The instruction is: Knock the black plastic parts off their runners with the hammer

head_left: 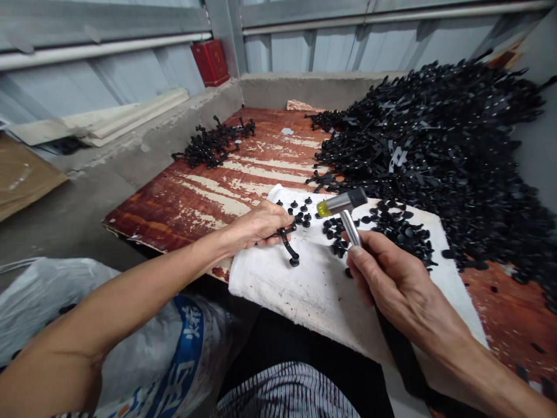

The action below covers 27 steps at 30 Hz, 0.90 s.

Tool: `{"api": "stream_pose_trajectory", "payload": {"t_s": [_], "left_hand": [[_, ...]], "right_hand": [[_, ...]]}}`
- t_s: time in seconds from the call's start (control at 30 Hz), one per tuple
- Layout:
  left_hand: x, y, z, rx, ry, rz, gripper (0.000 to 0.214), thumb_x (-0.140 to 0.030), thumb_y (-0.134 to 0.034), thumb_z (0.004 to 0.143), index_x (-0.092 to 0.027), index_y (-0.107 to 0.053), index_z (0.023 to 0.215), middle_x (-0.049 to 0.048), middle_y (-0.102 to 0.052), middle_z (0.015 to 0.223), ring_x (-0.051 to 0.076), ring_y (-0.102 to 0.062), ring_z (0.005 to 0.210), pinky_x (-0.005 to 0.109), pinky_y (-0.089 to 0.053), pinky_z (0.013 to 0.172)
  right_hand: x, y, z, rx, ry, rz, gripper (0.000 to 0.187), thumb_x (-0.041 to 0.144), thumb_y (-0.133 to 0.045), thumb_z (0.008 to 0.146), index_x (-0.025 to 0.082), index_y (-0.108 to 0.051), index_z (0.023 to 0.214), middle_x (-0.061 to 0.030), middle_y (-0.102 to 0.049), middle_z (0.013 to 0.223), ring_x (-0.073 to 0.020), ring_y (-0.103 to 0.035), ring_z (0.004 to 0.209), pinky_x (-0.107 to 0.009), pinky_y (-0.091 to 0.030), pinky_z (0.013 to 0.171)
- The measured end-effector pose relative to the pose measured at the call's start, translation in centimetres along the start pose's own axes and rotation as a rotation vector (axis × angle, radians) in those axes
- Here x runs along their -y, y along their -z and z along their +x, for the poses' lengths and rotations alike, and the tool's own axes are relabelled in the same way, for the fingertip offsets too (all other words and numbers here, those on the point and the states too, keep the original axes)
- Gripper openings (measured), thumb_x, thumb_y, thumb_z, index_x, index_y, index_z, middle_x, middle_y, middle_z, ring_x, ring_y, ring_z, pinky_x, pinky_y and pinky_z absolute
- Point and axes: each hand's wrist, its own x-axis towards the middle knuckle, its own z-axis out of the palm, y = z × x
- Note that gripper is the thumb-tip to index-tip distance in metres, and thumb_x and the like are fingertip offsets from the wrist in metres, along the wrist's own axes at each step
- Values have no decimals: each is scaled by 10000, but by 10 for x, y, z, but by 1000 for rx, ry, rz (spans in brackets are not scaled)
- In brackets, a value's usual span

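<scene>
My left hand [256,226] rests on a white cloth [304,290], pinching a black plastic runner [287,244] with a round piece at its end. My right hand [391,284] grips a small mallet [346,209] by its steel handle, with the head raised over the cloth. The mallet head has a black face and a yellow face. Several black plastic buttons [391,229] lie scattered on the cloth between my hands, directly below the mallet head.
A large heap of black moulded plastic parts [435,151] fills the right side of a weathered red plywood board [204,203]. A smaller heap [213,144] lies at the far left. Low concrete walls edge the board, with a woven sack [161,354] by my left arm.
</scene>
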Motion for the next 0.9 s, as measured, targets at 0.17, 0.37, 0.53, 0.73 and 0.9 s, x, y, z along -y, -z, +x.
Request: {"api": "stream_pose_trajectory", "payload": {"t_s": [0.17,0.37,0.53,0.73,0.9], "left_hand": [[5,1,5,-6,-28,32,337,-233,-523,880,-163,-574,554,-25,-419,323,39,-279,227,182,-125,283],[7,2,7,13,-38,10,332,-234,-520,876,-165,-575,556,-18,-446,350,46,-306,237,180,-143,284],[11,3,7,52,-56,-47,330,-247,-526,880,-160,-576,566,-17,-452,361,40,-301,241,181,-137,288],[8,4,6,34,-20,-23,325,-236,-522,877,-158,-572,565,-15,-443,350,47,-306,241,183,-136,285],[5,4,3,43,-14,4,346,-231,-494,885,-153,-575,557,-21,-416,325,45,-281,229,187,-124,290]], "right_hand": [[7,2,16,-43,349,-371,275,226,-409,894,214,-590,1101,-70,-656,796,-207,-605,639,-353,-514,597],[-7,-8,39,-38,359,-724,613,105,-396,788,194,-499,1387,-82,-640,788,-143,-461,437,-270,-379,398],[-2,-6,42,-7,414,-727,605,134,-360,830,137,-468,1426,-85,-607,740,-169,-485,482,-288,-390,435],[-3,-4,43,-32,419,-720,593,146,-340,847,112,-461,1426,-96,-613,739,-192,-507,516,-323,-440,476],[-5,-3,44,-58,433,-622,572,167,-348,869,102,-447,1428,-98,-633,767,-214,-558,598,-358,-500,570]]}}
